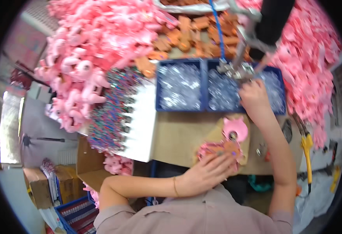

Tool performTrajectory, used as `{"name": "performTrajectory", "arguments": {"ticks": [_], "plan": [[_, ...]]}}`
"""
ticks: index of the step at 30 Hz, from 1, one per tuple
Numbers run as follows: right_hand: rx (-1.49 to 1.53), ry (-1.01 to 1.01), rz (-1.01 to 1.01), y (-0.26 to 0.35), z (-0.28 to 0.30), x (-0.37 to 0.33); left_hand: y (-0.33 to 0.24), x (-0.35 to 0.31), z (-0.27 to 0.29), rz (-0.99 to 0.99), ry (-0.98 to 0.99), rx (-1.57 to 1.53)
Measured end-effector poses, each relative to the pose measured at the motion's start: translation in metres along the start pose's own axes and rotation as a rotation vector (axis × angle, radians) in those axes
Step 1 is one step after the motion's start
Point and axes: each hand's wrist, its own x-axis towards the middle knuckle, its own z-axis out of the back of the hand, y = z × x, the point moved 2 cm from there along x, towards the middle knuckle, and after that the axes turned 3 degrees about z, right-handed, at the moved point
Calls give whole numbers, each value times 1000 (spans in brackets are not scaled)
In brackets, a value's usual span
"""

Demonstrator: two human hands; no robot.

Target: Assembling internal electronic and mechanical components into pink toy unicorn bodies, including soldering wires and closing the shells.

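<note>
My left hand [212,171] lies with its fingers stretched flat over a pink plastic toy part [235,128] and an orange piece [231,147] on top of it. These rest on a light brown block [246,150] at the near table edge. My right hand [255,95] is raised over the blue tray [180,110] of small clear plastic pieces. Its fingers are curled together beside the metal end [239,72] of a hanging black tool [274,23]. What they hold, if anything, is hidden.
Pink toy parts [108,31] pile high at left, with another pink heap [307,78] at right. Orange parts [184,33] lie behind the tray. Many-coloured thin pieces [114,109] cover a white board [145,124]. A yellow-handled tool [307,152] hangs at the right.
</note>
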Motion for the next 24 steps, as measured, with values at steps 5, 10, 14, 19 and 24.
{"name": "performTrajectory", "arguments": {"ticks": [5,10,14,19,24], "plan": [[-10,163,33,1,-17,5,94,4,70,195,-282,-2],[-11,85,-2,2,-19,4,306,0,152,772,-371,610],[-4,-61,-68,-4,-16,-6,406,5,133,1016,-238,829],[282,-71,-15,-14,-5,2,473,-24,159,1115,321,724],[240,-256,-91,-33,-1,29,442,-17,151,936,28,947]]}}
